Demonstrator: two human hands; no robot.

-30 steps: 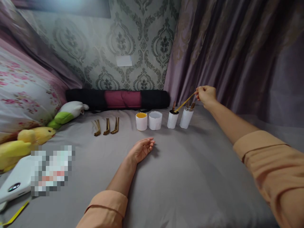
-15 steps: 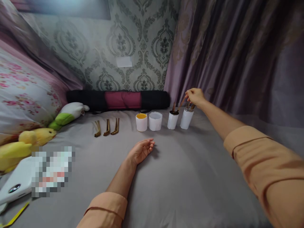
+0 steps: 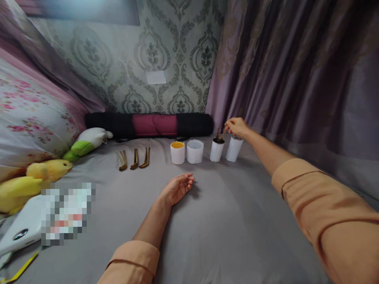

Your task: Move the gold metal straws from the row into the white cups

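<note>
My right hand [image 3: 237, 127] is closed in a pinch on the top of a thin brown stick [image 3: 224, 133]. The stick's lower end is at the dark mouth of a white-wrapped cylinder [image 3: 217, 151], where other brown sticks [image 3: 218, 133] poke up. Under my right wrist stands a taller white cylinder [image 3: 234, 149], its top partly hidden by the hand. My left hand [image 3: 178, 188] rests on the grey sheet [image 3: 225, 228], palm turned sideways, fingers loosely bent and holding nothing. Beyond it are a white cup with a yellow inside [image 3: 177, 154] and a wider white cup [image 3: 195, 152].
Three bent gold-brown pieces [image 3: 134, 159] lie in a row on the left. Plush toys [image 3: 49, 169], a white device [image 3: 26, 225] and a yellow strip [image 3: 22, 268] are along the left side. A black-and-maroon roll [image 3: 154, 124] lies against the wall; curtains [image 3: 281, 79] hang at the right.
My right hand has moved left and down, bringing the stick from beside the taller cylinder to the mouth of the shorter one. My left hand stays in place.
</note>
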